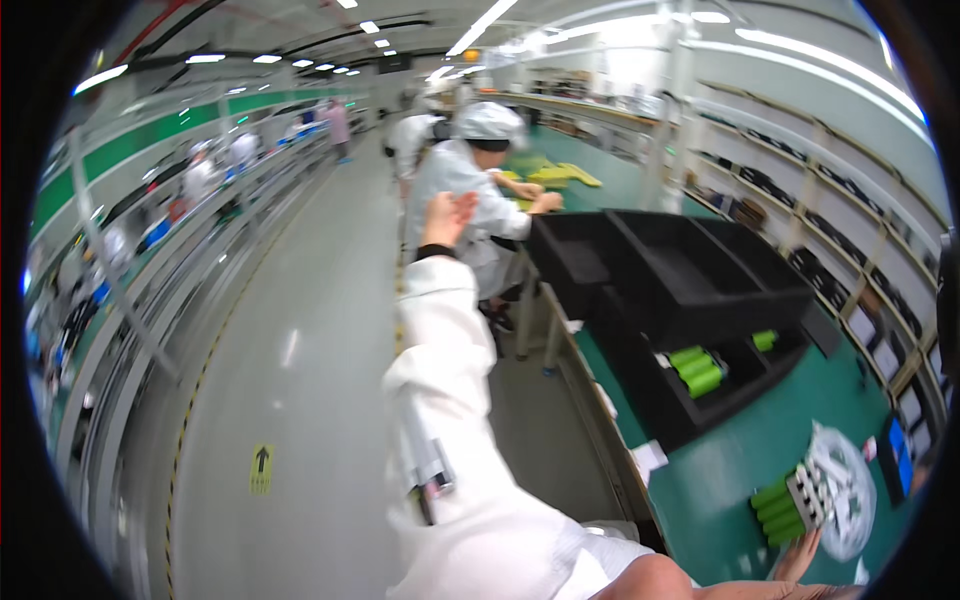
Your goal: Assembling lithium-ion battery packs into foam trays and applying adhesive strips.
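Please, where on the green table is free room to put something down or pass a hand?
Free: the green table strip between the black tray with green cylinders and the cylinder bundle by the right hand. Also the far tabletop past the stacked black trays. Crowded: around the bundle and plastic bag. The left hand is raised over the aisle.

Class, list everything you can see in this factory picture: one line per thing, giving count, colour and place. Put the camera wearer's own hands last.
Workbench: one, green top, right side.
Black trays: several stacked, middle of the bench.
Green cylinders in tray: a few, in a compartment of the low front tray.
Green cylinders in holder: a row, beside a white holder, near bench edge.
Clear bag: one, whitish, right of that holder.
Co-worker: one, white coat and cap, at the bench ahead.
Shelving: pale, far right.
Floor: grey, yellow arrow mark.
Left hand: raised, open, empty, white sleeve.
Right hand: lower edge, fingertips near the green cylinders.
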### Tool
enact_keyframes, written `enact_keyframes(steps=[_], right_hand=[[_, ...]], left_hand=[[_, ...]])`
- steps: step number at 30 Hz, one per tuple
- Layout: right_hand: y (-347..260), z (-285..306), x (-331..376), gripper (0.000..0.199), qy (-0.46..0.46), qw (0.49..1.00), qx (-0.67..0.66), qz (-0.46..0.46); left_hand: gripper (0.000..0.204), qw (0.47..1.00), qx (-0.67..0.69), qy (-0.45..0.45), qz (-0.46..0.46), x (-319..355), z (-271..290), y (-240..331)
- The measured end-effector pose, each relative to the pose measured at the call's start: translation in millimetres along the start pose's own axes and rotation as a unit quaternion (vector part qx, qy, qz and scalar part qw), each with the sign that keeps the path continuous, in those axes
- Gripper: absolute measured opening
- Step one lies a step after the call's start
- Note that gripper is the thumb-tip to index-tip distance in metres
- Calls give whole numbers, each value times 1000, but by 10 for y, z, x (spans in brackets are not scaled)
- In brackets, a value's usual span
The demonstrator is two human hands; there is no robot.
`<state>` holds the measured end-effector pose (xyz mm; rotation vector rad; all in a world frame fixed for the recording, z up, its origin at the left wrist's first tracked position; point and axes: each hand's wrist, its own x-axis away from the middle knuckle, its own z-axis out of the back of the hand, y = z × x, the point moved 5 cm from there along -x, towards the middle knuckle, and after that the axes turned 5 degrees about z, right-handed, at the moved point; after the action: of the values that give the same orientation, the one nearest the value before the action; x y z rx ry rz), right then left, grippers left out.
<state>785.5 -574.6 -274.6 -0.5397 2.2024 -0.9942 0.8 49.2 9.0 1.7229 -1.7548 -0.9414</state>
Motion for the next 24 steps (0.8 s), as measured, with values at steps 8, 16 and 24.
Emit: enact_keyframes(steps=[8, 16, 24], right_hand=[[-419, -745, 152, 41, 47, 982, 176, 46], [-413, -898, 365, 52, 49, 989, 139, 4], [-423, -905, 327, 53, 53, 989, 134, 16]], left_hand=[[45, 927, -92, -364, 26, 1652, -2263, -1601], [35, 838, -104, -514, 150, 3417, -3505, -3342], [39, 878, -109, -426, 192, 3660, -4027, -4634]])
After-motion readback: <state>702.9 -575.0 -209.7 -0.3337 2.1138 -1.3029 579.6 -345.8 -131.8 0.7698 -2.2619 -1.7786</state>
